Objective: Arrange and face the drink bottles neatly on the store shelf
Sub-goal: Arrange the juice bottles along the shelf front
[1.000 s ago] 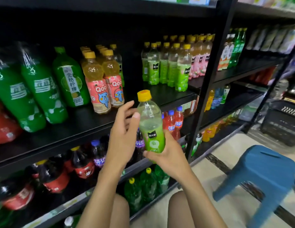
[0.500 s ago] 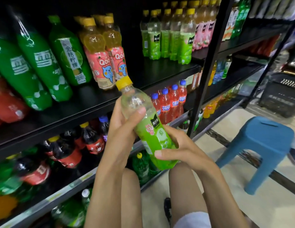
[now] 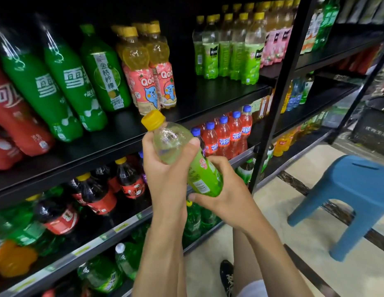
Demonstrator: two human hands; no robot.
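Grip on the green-label bottle: the bottle is off the shelf, in the air in front of the rack. It is tilted, with its yellow cap above and to the left of both hands. The left hand wraps the clear shoulder, thumb curled over the front. The right hand curls round the labelled lower half and the base. Both hands are closed on the bottle and hold nothing else.

Step in hand, as judged: turning the bottle to find its label front before placing it. To do this well, the right hand should rotate the base while the left hand loosens just enough for the shoulder to slip. The bottle should be brought upright before it travels. The likely place is the bare stretch of the middle shelf, above and beyond the hands. That stretch lies between the Qoo bottles, up-left of the left hand, and the row of matching green bottles, up-right of the right hand. The bottle should sit level with that row's front, logo outward.

Appearance: clear plastic with pale liquid visible in the upper part and a green wrap label below. The label's barcode panel faces the camera, so the brand face is probably turned away.
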